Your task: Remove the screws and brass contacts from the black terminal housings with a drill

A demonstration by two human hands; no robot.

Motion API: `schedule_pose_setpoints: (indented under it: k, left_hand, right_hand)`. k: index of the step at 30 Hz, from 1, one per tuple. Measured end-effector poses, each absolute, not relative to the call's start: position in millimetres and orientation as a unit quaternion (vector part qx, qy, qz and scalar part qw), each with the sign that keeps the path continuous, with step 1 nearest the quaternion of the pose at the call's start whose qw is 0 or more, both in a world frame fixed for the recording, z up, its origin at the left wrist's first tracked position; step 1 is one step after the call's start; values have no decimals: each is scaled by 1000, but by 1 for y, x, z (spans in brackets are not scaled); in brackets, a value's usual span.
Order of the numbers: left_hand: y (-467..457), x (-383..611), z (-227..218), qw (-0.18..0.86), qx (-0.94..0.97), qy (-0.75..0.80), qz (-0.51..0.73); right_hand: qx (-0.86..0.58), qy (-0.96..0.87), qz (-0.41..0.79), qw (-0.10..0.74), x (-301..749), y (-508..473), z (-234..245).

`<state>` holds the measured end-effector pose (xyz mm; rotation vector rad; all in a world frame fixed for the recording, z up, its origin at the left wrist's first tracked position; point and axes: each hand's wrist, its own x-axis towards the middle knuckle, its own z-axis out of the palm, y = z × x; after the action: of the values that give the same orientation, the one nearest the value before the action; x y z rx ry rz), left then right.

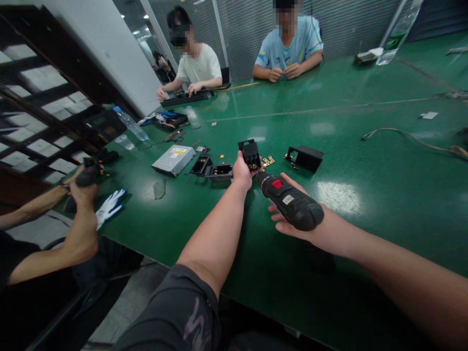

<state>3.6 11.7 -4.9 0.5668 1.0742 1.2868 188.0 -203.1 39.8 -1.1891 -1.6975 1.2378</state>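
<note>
Where the far left of the frame shows a co-worker's hand [83, 189] wrapped round a dark tool [87, 174], a white-and-blue glove [109, 205] is seen lying just beside it on the green bench [365, 234]. Further right, a silver drive unit [173, 159] is laid flat, with two open black housings [215, 171] close by. Just above the middle of the frame, the left hand [242, 173] is closed on a small black plastic block [250, 153], held upright. Brass clips [269, 161] are scattered just beside it. The right hand [284, 226] is clamped around a black power screwdriver [288, 201] whose tip is pointed at the block — whether it touches cannot be told. Right of this, a black bracket [305, 157] is set apart, and a cable [409, 139] is trailed towards the right edge.
</note>
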Motion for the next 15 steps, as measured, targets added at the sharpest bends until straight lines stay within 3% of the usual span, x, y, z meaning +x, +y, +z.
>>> schedule_pose_setpoints:
  k: [5, 15]
  left_hand:
    - [12, 3, -7, 631, 261, 465, 564]
    - [16, 0, -13, 632, 270, 455, 567]
  right_hand:
    - [-454, -611, 548, 347, 188, -204, 41]
    - [-455, -604, 550, 355, 184, -205, 41]
